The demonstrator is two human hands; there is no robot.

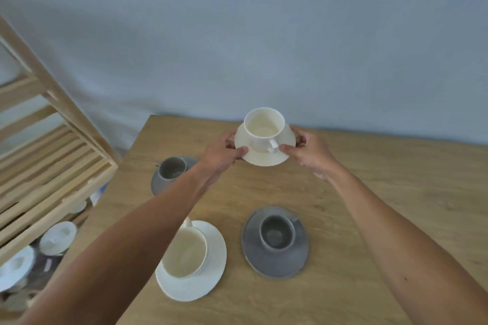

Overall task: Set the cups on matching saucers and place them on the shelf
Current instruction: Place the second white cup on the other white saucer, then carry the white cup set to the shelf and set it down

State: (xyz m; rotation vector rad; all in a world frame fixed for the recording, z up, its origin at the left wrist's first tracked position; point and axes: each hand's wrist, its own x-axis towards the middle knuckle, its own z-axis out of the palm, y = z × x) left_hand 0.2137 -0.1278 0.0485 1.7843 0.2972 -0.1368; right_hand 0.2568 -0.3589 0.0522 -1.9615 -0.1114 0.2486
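Observation:
A cream cup (264,126) stands on a cream saucer (266,157) held above the far part of the table. My left hand (224,153) grips the saucer's left rim and my right hand (309,150) grips its right rim. Near me a second cream cup (184,253) sits on a white saucer (211,272), partly behind my left forearm. A grey cup (276,231) rests on a grey saucer (274,261) to its right. Another grey cup (171,167) on a grey saucer (157,182) lies at the left, half hidden by my arm.
The wooden table (369,192) runs to the right and toward me. A slatted wooden shelf (52,166) stands at the left, off the table's edge. White dishes (58,237) lie on a lower level beneath it. A blue-grey wall is behind.

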